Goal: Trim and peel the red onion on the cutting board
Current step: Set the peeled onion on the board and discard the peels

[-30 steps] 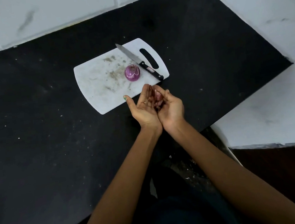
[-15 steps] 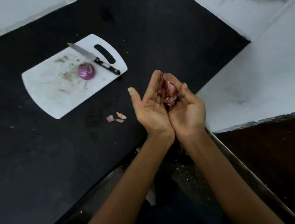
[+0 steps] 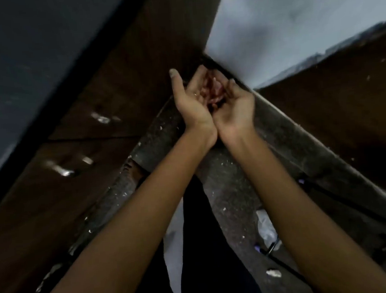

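Note:
My left hand [image 3: 191,105] and my right hand [image 3: 235,103] are pressed together side by side, palms up, forming a cup. A small pile of pinkish-red onion peels [image 3: 214,91] lies in the hollow between them. The left hand's fingers are fairly straight with the thumb sticking out. The right hand's fingers curl inward over the peels. Both hands hover above the floor in the corner between the cabinets. The red onion, the cutting board and the knife are out of view.
The dark counter [image 3: 30,55] runs along the upper left, with brown cabinet fronts [image 3: 114,94] and metal handles [image 3: 60,170] below it. A pale surface [image 3: 293,22] fills the upper right. The speckled floor [image 3: 232,189] carries white scraps [image 3: 266,228].
The view has swung away from the counter and down toward the floor. The cupped hands with the peels have left the counter and now hang over the floor corner. Onion and board have dropped out of view.

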`<state>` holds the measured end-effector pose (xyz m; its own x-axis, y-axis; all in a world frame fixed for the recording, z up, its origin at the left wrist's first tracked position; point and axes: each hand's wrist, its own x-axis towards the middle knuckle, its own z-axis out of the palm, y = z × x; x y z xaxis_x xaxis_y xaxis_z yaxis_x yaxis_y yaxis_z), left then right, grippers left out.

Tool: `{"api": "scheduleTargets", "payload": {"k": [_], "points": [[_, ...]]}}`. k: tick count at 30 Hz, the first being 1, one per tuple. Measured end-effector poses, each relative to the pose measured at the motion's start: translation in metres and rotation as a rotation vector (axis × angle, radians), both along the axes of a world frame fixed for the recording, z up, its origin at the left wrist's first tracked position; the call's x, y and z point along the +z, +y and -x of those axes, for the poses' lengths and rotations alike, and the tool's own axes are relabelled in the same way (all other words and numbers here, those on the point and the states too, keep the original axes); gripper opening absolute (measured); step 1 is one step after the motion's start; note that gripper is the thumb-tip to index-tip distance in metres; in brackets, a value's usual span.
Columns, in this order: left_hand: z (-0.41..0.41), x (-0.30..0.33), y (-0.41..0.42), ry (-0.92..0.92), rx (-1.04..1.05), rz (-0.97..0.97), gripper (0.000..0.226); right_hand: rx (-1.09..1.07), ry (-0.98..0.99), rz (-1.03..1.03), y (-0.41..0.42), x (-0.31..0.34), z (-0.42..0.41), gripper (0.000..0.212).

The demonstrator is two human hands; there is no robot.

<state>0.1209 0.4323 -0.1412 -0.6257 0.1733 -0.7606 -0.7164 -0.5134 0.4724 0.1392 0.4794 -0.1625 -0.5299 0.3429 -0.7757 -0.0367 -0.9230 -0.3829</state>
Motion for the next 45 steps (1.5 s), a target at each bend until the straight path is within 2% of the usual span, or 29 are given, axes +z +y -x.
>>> {"api": "scheduleTargets", "payload": {"k": [5,10,14,17,19,22,24,26,27,29,31,35,37,39,42,45], "points": [[-0.003,-0.107,0.034,-0.047,-0.098,0.028,0.074,-0.063,-0.172,-0.007,0.035,-0.110,-0.005,0.034],[-0.002,-0.194,0.049,-0.128,-0.293,0.117,0.069,-0.051,-0.360,-0.035,0.056,-0.208,-0.005,0.031],[0.006,-0.244,0.056,-0.189,-0.460,0.187,0.067,0.027,-0.460,-0.071,0.068,-0.256,-0.009,0.029],[0.009,-0.266,0.061,-0.218,-0.588,0.313,0.053,0.094,-0.557,-0.133,0.074,-0.276,-0.012,0.036],[0.008,-0.273,0.062,-0.222,-0.654,0.325,0.047,0.162,-0.542,-0.165,0.074,-0.279,-0.013,0.036],[0.008,-0.269,0.070,-0.256,-0.608,0.218,0.057,0.359,-0.464,-0.226,0.067,-0.272,-0.009,0.037],[0.007,-0.265,0.075,-0.264,-0.530,0.159,0.068,0.670,-0.468,-0.401,0.059,-0.266,-0.007,0.045],[0.007,-0.257,0.075,-0.305,-0.439,0.097,0.074,0.851,-0.607,-0.613,0.058,-0.270,-0.007,0.050],[0.006,-0.256,0.073,-0.318,-0.409,0.084,0.074,0.856,-0.703,-0.724,0.062,-0.273,-0.009,0.050],[0.004,-0.253,0.070,-0.317,-0.393,0.096,0.073,0.720,-0.816,-0.844,0.073,-0.270,-0.009,0.040],[0.003,-0.247,0.069,-0.309,-0.404,0.094,0.071,0.650,-0.790,-0.876,0.082,-0.263,-0.011,0.030],[0.007,-0.231,0.077,-0.291,-0.418,0.130,0.068,0.762,-0.655,-0.784,0.079,-0.251,-0.018,0.022],[0.006,-0.217,0.081,-0.205,-0.579,0.200,0.064,0.786,-0.614,-0.753,0.075,-0.248,-0.026,0.019],[0.000,-0.195,0.084,-0.084,-0.740,0.307,0.051,0.773,-0.603,-0.828,0.071,-0.233,-0.032,0.021],[-0.010,-0.154,0.074,0.177,-0.847,0.492,0.040,0.763,-0.630,-1.142,0.063,-0.179,-0.038,0.023],[-0.010,-0.108,0.057,0.414,-0.801,0.541,0.038,0.669,-0.416,-1.426,0.051,-0.114,-0.031,0.037]]}}
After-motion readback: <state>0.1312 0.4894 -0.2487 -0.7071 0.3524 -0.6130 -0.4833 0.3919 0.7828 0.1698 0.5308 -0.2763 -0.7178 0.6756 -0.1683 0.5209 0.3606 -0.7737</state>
